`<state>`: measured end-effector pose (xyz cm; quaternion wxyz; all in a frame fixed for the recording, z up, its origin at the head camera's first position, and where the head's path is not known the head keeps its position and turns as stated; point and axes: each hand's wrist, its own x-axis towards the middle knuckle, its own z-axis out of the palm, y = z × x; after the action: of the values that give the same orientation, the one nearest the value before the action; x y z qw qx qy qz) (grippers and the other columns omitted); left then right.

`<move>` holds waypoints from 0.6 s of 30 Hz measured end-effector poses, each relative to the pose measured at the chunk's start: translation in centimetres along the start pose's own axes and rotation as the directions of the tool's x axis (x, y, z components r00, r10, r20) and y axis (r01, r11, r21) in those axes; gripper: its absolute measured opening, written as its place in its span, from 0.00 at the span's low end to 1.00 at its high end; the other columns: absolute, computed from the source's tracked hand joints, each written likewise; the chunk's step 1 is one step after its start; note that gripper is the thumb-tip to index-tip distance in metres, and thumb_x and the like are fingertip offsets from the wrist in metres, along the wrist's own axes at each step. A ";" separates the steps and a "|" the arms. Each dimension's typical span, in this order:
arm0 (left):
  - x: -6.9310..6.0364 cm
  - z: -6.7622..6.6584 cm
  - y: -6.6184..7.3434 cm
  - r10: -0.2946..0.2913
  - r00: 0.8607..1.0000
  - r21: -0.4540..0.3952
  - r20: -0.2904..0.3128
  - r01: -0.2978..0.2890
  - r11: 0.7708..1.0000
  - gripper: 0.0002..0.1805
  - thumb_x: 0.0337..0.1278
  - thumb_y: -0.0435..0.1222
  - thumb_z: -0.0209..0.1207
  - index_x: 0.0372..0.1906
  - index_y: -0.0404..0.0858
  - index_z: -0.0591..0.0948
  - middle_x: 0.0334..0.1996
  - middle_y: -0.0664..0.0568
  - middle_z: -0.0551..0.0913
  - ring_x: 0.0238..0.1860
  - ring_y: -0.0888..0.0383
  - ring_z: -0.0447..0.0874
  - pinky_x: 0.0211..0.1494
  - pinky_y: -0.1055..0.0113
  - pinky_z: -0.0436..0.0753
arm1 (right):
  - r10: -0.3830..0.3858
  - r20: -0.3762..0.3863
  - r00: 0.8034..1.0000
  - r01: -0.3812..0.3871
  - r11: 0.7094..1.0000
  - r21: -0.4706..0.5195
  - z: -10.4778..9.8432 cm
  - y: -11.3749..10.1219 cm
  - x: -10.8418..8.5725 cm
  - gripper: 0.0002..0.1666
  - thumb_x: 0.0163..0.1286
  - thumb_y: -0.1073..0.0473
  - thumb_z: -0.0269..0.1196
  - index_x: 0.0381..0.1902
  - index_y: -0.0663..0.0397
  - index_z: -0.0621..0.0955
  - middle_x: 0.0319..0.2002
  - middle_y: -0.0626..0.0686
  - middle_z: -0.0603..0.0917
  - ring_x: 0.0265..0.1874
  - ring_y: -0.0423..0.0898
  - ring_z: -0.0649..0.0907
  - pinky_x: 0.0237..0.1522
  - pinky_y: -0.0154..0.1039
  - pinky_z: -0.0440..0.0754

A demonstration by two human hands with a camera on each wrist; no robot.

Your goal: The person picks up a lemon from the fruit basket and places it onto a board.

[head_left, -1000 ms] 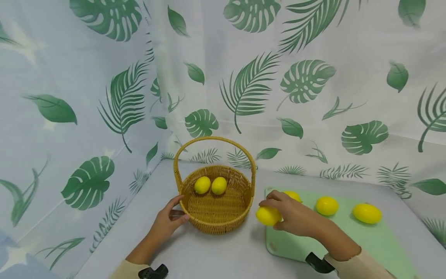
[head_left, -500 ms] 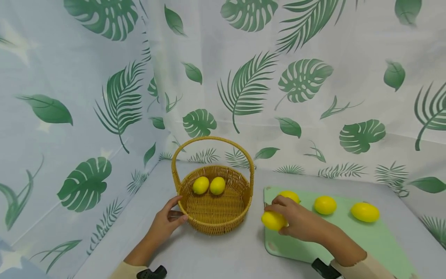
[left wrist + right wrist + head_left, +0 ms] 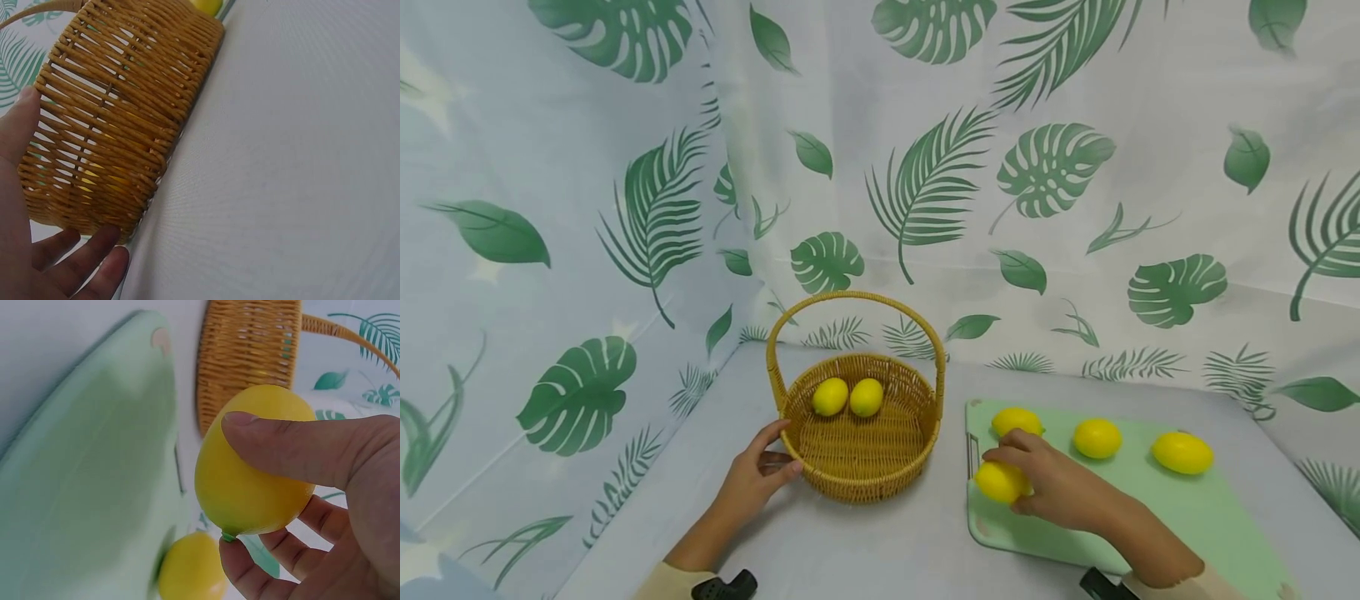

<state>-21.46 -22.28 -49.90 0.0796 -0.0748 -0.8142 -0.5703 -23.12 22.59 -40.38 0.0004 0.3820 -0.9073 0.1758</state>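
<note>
My left hand [image 3: 751, 479] holds the left side of a round wicker basket [image 3: 865, 490], thumb and fingers spread along its wall. Two lemons, a left one [image 3: 831, 398] and a right one [image 3: 867, 398], lie inside towards the back. Over the left edge of a light green cutting board [image 3: 1172, 517], my right hand [image 3: 1060, 483] grips another lemon [image 3: 996, 483] between thumb and fingers. In the right wrist view the thumb lies across this lemon [image 3: 250, 475], and its green stem tip points down at a fingertip. The left wrist view shows the basket's woven side [image 3: 119, 119] close up.
Three more lemons rest on the board: one behind my right hand [image 3: 1017, 421], a middle one [image 3: 1097, 438] and a right one [image 3: 1182, 452]. The basket's tall arched handle [image 3: 853, 295] stands upright. Leaf-patterned cloth [image 3: 925, 317] rises behind the pale table [image 3: 880, 558].
My right hand has carried its lemon rightward and nearer to me, from the gap beside the basket to over the board's left edge. The left hand stays at the basket.
</note>
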 end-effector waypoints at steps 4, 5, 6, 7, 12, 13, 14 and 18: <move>0.0 0.0 0.1 -0.007 1.000 0.002 -0.001 0.007 1.000 0.40 0.56 0.43 0.69 0.72 0.45 0.65 0.67 0.40 0.67 0.49 0.52 0.82 0.44 0.65 0.83 | 0.020 -0.004 1.000 -0.020 1.000 -0.002 0.3 0.5 -0.5 0.38 0.47 0.65 0.77 0.58 0.45 0.79 0.51 0.43 0.72 0.46 0.44 0.73 0.49 0.45 0.78; 0.0 0.0 0.2 -0.009 1.000 0.001 0.001 0.009 1.000 0.40 0.56 0.43 0.69 0.72 0.46 0.65 0.67 0.40 0.67 0.49 0.51 0.82 0.44 0.65 0.83 | 0.024 -0.003 1.000 -0.024 1.000 0.001 0.3 0.6 -0.6 0.38 0.47 0.65 0.77 0.58 0.45 0.79 0.51 0.43 0.71 0.46 0.43 0.73 0.49 0.44 0.78; 0.0 0.0 0.2 -0.009 1.000 -0.004 0.004 0.009 1.000 0.40 0.56 0.42 0.69 0.72 0.45 0.65 0.67 0.40 0.67 0.49 0.51 0.82 0.44 0.65 0.83 | 0.028 -0.001 1.000 -0.028 1.000 0.003 0.4 0.6 -0.6 0.38 0.48 0.65 0.77 0.58 0.45 0.79 0.51 0.44 0.71 0.46 0.43 0.73 0.48 0.44 0.78; -0.1 0.0 0.3 -0.009 1.000 -0.005 0.006 0.009 1.000 0.40 0.56 0.42 0.69 0.72 0.45 0.65 0.67 0.39 0.67 0.49 0.50 0.82 0.45 0.65 0.83 | 0.030 0.001 1.000 -0.030 1.000 0.006 0.4 0.7 -0.7 0.38 0.48 0.65 0.77 0.59 0.45 0.79 0.51 0.44 0.71 0.46 0.44 0.73 0.47 0.43 0.78; -0.3 -0.1 0.9 -0.011 1.000 -0.012 0.013 0.012 1.000 0.39 0.57 0.40 0.68 0.72 0.46 0.65 0.67 0.39 0.67 0.50 0.49 0.81 0.45 0.66 0.82 | 0.045 0.015 0.999 -0.045 0.999 0.012 0.5 0.8 -1.0 0.37 0.49 0.66 0.76 0.59 0.47 0.78 0.51 0.44 0.70 0.46 0.44 0.73 0.47 0.43 0.78; -0.4 -0.1 1.4 -0.012 1.000 -0.009 0.015 0.012 1.000 0.38 0.57 0.40 0.68 0.72 0.46 0.65 0.67 0.39 0.67 0.50 0.48 0.81 0.45 0.66 0.82 | 0.049 0.015 0.999 -0.049 0.999 0.011 0.6 0.9 -1.0 0.37 0.49 0.66 0.75 0.59 0.48 0.79 0.50 0.44 0.70 0.46 0.44 0.73 0.48 0.43 0.78; -0.6 -0.2 1.9 -0.010 1.000 -0.006 0.018 0.010 1.000 0.38 0.57 0.39 0.68 0.72 0.46 0.65 0.67 0.38 0.67 0.50 0.47 0.81 0.45 0.67 0.82 | 0.055 0.017 0.998 -0.055 0.998 0.007 0.6 0.9 -1.1 0.37 0.49 0.65 0.75 0.59 0.48 0.79 0.50 0.44 0.70 0.46 0.44 0.72 0.48 0.43 0.78; -1.1 -0.3 4.0 -0.005 1.000 0.003 0.026 0.005 1.000 0.38 0.58 0.37 0.67 0.72 0.43 0.64 0.67 0.35 0.66 0.51 0.43 0.80 0.45 0.68 0.82 | 0.083 0.025 0.996 -0.083 0.997 0.003 0.8 1.2 -1.5 0.37 0.49 0.65 0.74 0.60 0.50 0.78 0.50 0.44 0.71 0.47 0.44 0.73 0.50 0.47 0.77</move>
<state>-19.55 -21.22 -46.41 0.0678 -0.0800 -0.8162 -0.5682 -22.83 24.12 -41.72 -0.0189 0.3462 -0.9219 0.1726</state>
